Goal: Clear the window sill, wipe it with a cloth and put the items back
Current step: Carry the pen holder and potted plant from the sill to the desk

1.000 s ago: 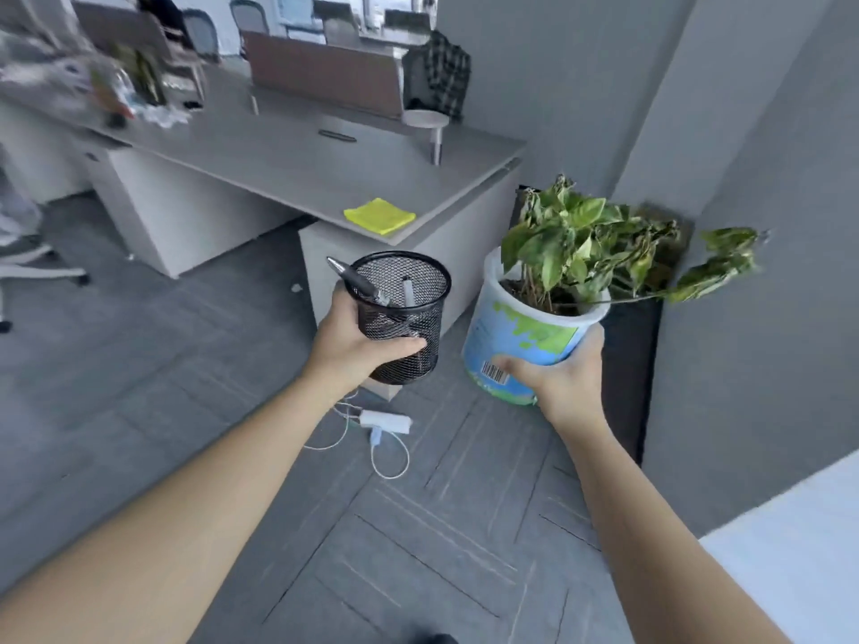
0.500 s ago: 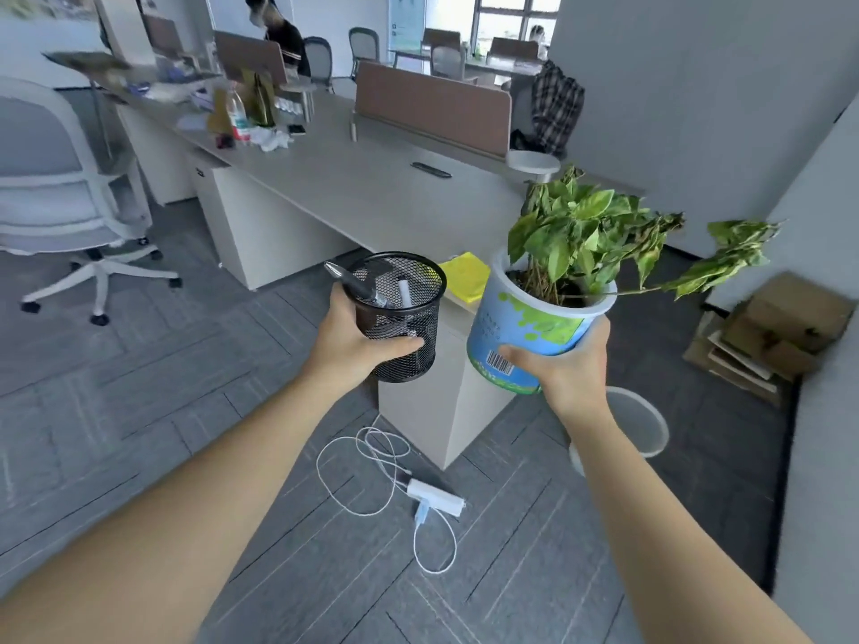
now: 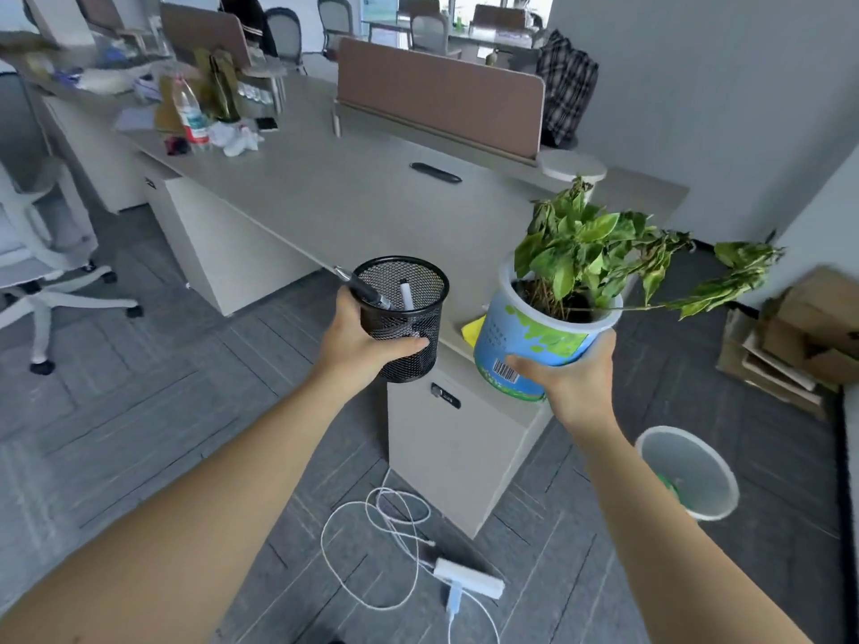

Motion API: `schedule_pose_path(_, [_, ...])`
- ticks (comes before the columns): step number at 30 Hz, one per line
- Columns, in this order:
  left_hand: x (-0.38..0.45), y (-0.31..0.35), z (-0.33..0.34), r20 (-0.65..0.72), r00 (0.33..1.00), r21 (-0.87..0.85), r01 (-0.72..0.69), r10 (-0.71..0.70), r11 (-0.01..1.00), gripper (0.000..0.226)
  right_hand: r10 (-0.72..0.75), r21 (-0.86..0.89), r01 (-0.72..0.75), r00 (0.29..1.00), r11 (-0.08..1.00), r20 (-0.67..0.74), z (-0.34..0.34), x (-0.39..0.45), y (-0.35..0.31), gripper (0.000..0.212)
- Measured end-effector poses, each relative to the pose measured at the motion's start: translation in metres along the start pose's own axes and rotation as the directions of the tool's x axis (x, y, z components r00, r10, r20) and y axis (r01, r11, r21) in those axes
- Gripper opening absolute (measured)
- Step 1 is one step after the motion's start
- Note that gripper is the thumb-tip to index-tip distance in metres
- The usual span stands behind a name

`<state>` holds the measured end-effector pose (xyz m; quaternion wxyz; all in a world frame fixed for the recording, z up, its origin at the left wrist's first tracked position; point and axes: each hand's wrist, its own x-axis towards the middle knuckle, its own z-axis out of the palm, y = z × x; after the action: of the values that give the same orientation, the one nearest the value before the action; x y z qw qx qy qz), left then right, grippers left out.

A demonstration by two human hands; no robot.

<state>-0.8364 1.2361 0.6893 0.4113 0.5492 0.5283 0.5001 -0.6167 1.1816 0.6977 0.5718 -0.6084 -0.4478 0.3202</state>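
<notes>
My left hand (image 3: 358, 343) grips a black mesh pen holder (image 3: 409, 327) with a pen and a white marker inside. My right hand (image 3: 574, 383) holds a blue and green plant pot (image 3: 530, 350) from below; a leafy green plant (image 3: 599, 253) with drooping leaves grows in it. Both are held in the air over the near corner of a long grey desk (image 3: 353, 206). A yellow cloth (image 3: 474, 330) lies on that corner, mostly hidden behind the pot. The window sill is out of view.
A white bin (image 3: 688, 476) stands on the floor at the right, cardboard boxes (image 3: 799, 327) beyond it. A white power strip and cable (image 3: 465, 583) lie on the floor below. An office chair (image 3: 37, 253) is at the left. Bottles and clutter (image 3: 195, 118) sit on the desk's far end.
The view has swung left and closer to the desk. Both hands kept their hold and carried the pen holder and the plant pot up over the desk corner.
</notes>
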Motion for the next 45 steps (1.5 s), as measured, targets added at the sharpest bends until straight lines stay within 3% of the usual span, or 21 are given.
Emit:
schedule_pose_path(5, [0.09, -0.011, 0.006, 0.115, 0.993, 0.004, 0.028, -0.028, 1.0, 0.064, -0.004, -0.01, 0.004, 0.998, 1.0, -0.058, 0.044, 0.073, 0.013, 0.076])
schedule_pose_path(14, [0.223, -0.071, 0.052, 0.063, 0.997, 0.008, 0.046, -0.046, 0.999, 0.063, 0.036, -0.043, -0.038, 0.998, 0.998, -0.046, 0.093, 0.203, 0.079, 0.098])
schedule_pose_path(21, [0.294, -0.133, 0.086, 0.073, 0.987, 0.016, 0.143, -0.143, 0.99, 0.064, 0.092, -0.106, -0.093, 0.996, 0.99, -0.016, 0.134, 0.279, 0.135, 0.094])
schedule_pose_path(30, [0.334, -0.171, 0.087, 0.064, 0.983, -0.034, 0.173, -0.171, 0.984, 0.065, 0.153, -0.142, -0.151, 0.988, 0.978, 0.003, 0.163, 0.32, 0.16, 0.093])
schedule_pose_path(34, [0.337, -0.178, 0.086, 0.123, 0.978, -0.034, 0.174, -0.169, 0.984, 0.077, 0.162, -0.128, -0.157, 0.986, 0.979, 0.026, 0.165, 0.318, 0.164, 0.093])
schedule_pose_path(38, [0.33, -0.182, 0.083, 0.155, 0.975, 0.054, 0.151, -0.158, 0.987, 0.081, 0.147, -0.161, -0.135, 0.987, 0.978, 0.063, 0.164, 0.312, 0.157, 0.109])
schedule_pose_path(40, [0.319, -0.177, 0.081, 0.125, 0.971, 0.178, 0.181, -0.205, 0.967, 0.08, 0.174, -0.221, -0.16, 0.984, 0.962, 0.047, 0.16, 0.306, 0.155, 0.113])
schedule_pose_path(45, [0.279, -0.149, 0.088, 0.096, 0.951, 0.328, 0.248, -0.293, 0.912, 0.048, 0.218, -0.335, -0.238, 0.971, 0.912, -0.098, 0.132, 0.27, 0.141, 0.044])
